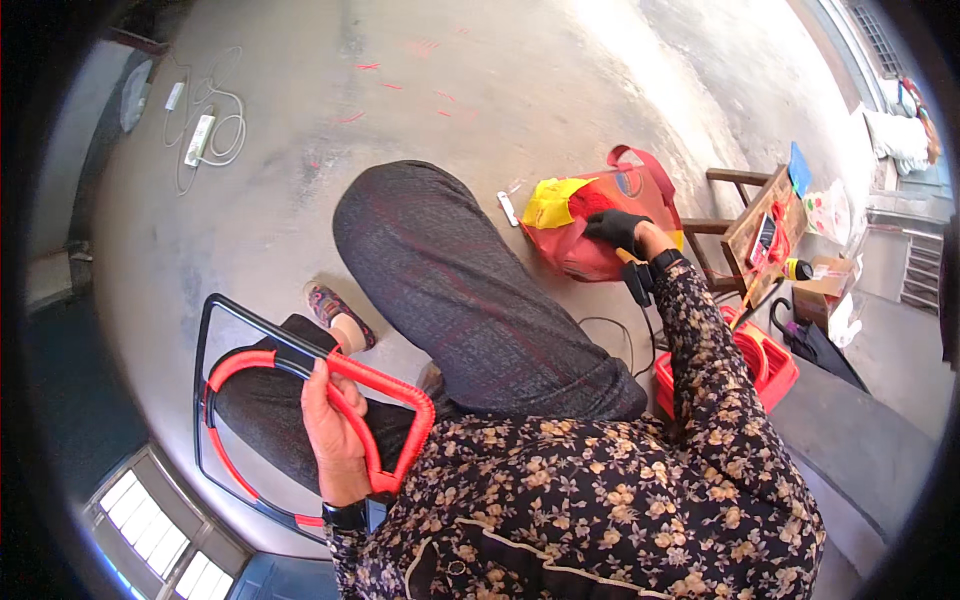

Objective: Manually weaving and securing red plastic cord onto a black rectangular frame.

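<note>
Left of red bag [578, 250], your L hand [337, 435] has fingers clamped on ribbed red/blk frame [385, 377]; gloved R hand [615, 230] at bag, can't tell its fingers.

Raised knee [420, 245] blocks straight line from left hand [335, 430] to red bag [580, 255]; room over floor [265, 220] beyond it. Wooden stool [745, 240] crowds bag's right. Cable [653, 335] runs near red basket [783, 385], depth hard to judge. Red-and-black frame [395, 383] bars left hand's outer side.
</note>
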A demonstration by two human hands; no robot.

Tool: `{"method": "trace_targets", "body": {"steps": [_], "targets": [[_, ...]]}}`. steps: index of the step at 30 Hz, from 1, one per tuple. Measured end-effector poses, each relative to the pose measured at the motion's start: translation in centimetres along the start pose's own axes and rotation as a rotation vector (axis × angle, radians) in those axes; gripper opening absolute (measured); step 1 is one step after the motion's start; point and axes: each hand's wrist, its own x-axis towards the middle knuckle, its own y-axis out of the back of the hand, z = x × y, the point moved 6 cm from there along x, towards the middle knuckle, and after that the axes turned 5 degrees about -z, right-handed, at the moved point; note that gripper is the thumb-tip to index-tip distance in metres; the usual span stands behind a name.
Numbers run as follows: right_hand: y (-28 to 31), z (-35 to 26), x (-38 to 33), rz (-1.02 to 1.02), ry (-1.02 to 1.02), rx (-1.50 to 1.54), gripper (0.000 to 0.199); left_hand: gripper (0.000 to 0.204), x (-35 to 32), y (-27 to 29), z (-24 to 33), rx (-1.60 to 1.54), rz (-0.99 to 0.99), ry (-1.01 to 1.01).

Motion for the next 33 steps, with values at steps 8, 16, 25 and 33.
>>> {"method": "trace_targets", "body": {"steps": [8, 16, 25, 33], "targets": [[-1.5, 4.7, 0.6, 0.135, -0.53, -0.051, 0.034, 0.015, -1.1, 1.1, -0.3, -0.025, 0.087, -0.01], [-3.5, 6.0, 0.1, 0.334, -0.924, -0.019, 0.04, 0.015, -2.6, 1.7, 0.1, 0.006, 0.113, 0.023], [-9.8, 7.1, -0.3, 0.377, -0.484, -0.226, 0.04, 0.02, -3.0, 0.9, -0.5, 0.025, 0.108, 0.052], [-0.7, -0.6, -6.1, 0.707, -0.77, -0.124, 0.021, 0.017, -3.0, 2.3, 4.0, 0.423, 0.306, -0.361]]}}
